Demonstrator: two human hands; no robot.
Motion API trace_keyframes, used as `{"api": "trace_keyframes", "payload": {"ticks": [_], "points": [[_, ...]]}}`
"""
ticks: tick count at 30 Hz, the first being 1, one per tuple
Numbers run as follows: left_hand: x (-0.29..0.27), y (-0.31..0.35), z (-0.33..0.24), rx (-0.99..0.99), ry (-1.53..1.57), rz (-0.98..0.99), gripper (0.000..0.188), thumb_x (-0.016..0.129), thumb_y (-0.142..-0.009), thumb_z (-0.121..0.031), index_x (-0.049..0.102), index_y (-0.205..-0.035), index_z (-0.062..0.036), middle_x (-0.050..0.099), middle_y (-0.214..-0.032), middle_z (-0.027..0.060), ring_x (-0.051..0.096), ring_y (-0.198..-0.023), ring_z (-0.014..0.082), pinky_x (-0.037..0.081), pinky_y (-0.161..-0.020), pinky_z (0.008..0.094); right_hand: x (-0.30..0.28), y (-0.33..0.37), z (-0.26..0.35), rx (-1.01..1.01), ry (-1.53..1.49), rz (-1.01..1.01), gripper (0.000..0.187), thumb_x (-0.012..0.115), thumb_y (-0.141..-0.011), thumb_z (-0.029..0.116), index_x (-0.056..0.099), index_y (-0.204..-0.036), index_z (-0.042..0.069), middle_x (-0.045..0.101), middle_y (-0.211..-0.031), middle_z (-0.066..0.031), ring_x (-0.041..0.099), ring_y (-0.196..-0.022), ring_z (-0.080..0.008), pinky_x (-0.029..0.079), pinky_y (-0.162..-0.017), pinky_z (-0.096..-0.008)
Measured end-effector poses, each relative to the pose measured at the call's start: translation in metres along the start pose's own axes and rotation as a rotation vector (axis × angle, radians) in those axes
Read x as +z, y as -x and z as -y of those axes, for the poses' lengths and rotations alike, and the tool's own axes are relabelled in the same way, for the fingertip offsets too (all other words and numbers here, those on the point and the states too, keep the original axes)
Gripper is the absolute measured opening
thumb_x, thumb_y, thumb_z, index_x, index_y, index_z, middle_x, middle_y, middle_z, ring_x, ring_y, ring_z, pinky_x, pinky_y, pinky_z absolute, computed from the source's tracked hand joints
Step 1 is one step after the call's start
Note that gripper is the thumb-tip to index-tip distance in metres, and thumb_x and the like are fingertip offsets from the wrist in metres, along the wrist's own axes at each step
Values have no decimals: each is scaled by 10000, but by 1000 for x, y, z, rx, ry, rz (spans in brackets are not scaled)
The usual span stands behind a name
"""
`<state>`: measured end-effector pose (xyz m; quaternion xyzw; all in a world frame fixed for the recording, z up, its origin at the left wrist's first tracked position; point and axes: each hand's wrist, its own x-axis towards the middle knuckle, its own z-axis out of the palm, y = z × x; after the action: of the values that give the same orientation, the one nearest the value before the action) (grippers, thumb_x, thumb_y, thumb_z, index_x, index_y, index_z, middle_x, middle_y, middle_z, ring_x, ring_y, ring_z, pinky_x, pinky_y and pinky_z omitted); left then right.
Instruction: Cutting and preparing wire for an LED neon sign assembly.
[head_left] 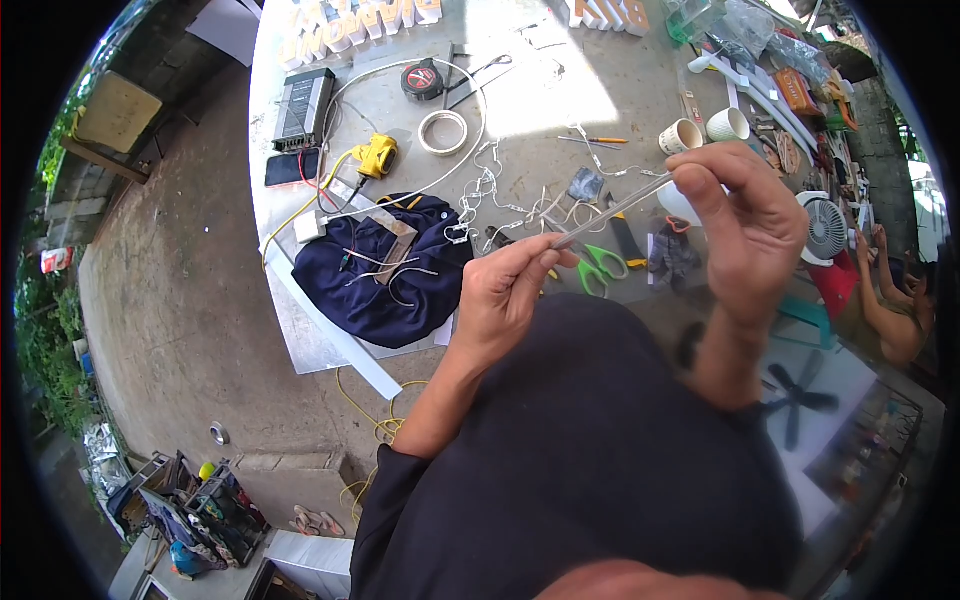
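Observation:
A thin, straight, silvery-clear strip [622, 206] runs slantwise between my two hands above the near part of the table. My left hand [505, 292] pinches its lower end between thumb and fingers. At the upper end, my right hand [748, 225] is closed with thumb against forefinger, holding the strip. Below the strip lie green-handled scissors [603, 268], with a yellow-and-black tool [627, 240] beside them. A string of small white modules on wire [483, 188] lies loosely beyond my left hand. A bundled dark blue cloth [335, 268] rests to its left.
On the table [545, 105] are a tape roll [442, 133], a tape measure [422, 80], a yellow tool [376, 157], a phone [292, 168] and a metal-cased box [304, 108]. Cups [681, 137] stand at right, near a fan [826, 228] and another person's arm [880, 310].

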<state>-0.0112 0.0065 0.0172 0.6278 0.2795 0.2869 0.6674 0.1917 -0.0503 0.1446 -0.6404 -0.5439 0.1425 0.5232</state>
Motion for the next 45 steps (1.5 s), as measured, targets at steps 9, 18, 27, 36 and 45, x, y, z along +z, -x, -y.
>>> {"api": "trace_keyframes", "payload": {"ticks": [9, 18, 27, 36, 45], "points": [[1, -2, 4, 234, -252, -24, 213, 618, -961, 8, 686, -1162, 6, 676, -824, 94, 664, -724, 225, 518, -659, 308, 0, 0, -6, 0, 6, -5, 90, 704, -931, 4, 720, -990, -61, 698, -942, -83, 611, -865, -111, 460, -788, -231], [-16, -5, 8, -240, 316, 156, 225, 651, -997, -120, 741, -1173, -15, 699, -817, 26, 518, -696, 42, 391, -608, 217, -2, 8, -10, 97, -37, -91, 56, 748, -877, -12, 748, -930, -31, 725, -856, -86, 656, -792, -136, 505, -717, -259], [-14, -19, 39, -494, 926, 233, 272, 742, -929, -132, 731, -1111, 70, 623, -790, 2, 464, -703, 87, 367, -651, 246, -5, 17, -9, 110, 38, -111, 40, 758, -852, 4, 747, -887, -12, 721, -818, -95, 651, -749, -180, 502, -686, -306], [-19, -15, 45, -397, 491, 235, 233, 733, -921, -140, 752, -1063, 44, 649, -812, 18, 459, -699, 67, 351, -653, 233, -9, 22, -11, 126, 38, -121, 87, 783, -841, 59, 744, -884, -7, 716, -809, -111, 665, -755, -216, 511, -695, -335], [-22, -8, 37, -505, 725, 416, 239, 741, -889, -108, 728, -1008, 99, 632, -762, 69, 522, -679, 145, 376, -671, 272, -13, 24, -1, 5, 11, -107, 90, 769, -839, 94, 750, -862, 9, 720, -811, -100, 672, -763, -231, 514, -714, -351]]}}
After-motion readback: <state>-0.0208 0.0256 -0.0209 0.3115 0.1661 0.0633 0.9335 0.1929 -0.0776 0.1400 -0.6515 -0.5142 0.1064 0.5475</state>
